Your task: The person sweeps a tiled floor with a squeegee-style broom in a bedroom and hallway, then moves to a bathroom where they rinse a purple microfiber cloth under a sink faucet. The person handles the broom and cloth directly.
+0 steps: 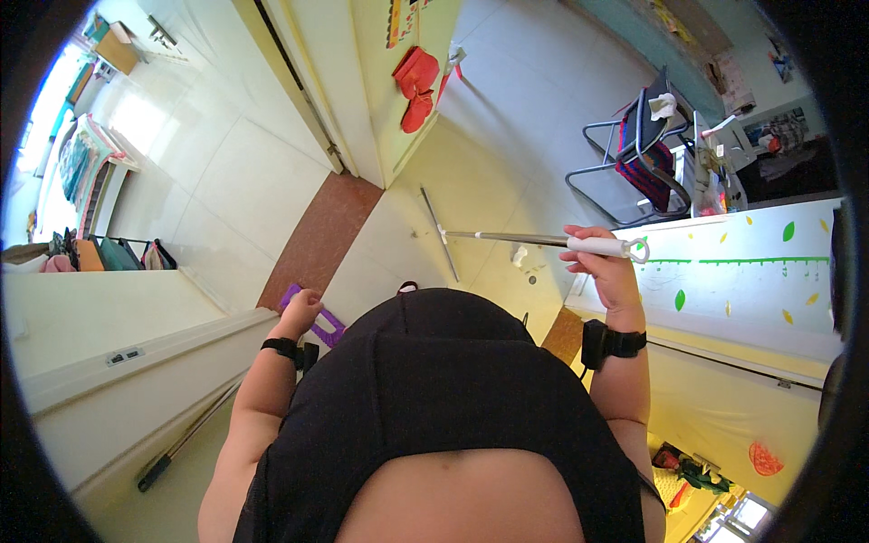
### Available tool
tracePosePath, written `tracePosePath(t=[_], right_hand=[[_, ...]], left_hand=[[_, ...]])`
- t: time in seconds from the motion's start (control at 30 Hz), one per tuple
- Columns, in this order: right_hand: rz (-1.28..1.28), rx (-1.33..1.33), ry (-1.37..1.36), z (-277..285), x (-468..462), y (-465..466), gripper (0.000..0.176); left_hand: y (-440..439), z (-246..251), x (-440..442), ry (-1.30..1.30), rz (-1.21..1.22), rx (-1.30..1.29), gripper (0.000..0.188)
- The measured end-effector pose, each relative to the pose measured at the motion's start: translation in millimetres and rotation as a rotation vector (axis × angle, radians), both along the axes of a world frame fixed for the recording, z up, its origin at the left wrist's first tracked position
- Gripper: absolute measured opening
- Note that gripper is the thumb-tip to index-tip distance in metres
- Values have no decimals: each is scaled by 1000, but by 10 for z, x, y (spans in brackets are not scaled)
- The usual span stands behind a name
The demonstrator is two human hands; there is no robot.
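Observation:
My right hand (599,266) holds the white plastic grip (596,247) of a long-handled floor tool, with a hanging loop at its end. Its metal pole (523,237) runs leftward to a thin, bare crossbar head (440,232) low over the tiled floor. Whether the head touches the floor I cannot tell. At my left side, my left hand (303,312) pinches a purple strip-like item (328,330) that seems to have an opening along its middle. The hand and my black top hide part of it.
An open door (366,81) with red decorations stands ahead, beyond a brown threshold (326,237). White scraps (520,256) lie near a floor drain (532,279). A metal-framed chair (631,156) stands at the right. Another pole (183,438) leans behind me at left.

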State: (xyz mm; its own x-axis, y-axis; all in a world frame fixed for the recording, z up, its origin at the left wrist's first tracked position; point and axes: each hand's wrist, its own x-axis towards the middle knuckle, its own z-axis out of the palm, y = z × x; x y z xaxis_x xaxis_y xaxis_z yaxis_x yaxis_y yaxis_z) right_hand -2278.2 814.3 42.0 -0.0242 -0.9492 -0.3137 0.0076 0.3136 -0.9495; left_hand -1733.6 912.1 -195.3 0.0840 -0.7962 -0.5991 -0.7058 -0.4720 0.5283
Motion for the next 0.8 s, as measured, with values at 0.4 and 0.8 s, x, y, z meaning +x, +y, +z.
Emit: tracePosePath(t=[0.4, 0.8], right_hand=[[-2, 484, -696, -765, -1004, 172, 14], [-10, 333, -567, -382, -1946, 72, 15]], left_hand=[[319, 5, -1075, 18, 123, -14, 37], [1730, 537, -2390, 75, 384, 58, 35]])
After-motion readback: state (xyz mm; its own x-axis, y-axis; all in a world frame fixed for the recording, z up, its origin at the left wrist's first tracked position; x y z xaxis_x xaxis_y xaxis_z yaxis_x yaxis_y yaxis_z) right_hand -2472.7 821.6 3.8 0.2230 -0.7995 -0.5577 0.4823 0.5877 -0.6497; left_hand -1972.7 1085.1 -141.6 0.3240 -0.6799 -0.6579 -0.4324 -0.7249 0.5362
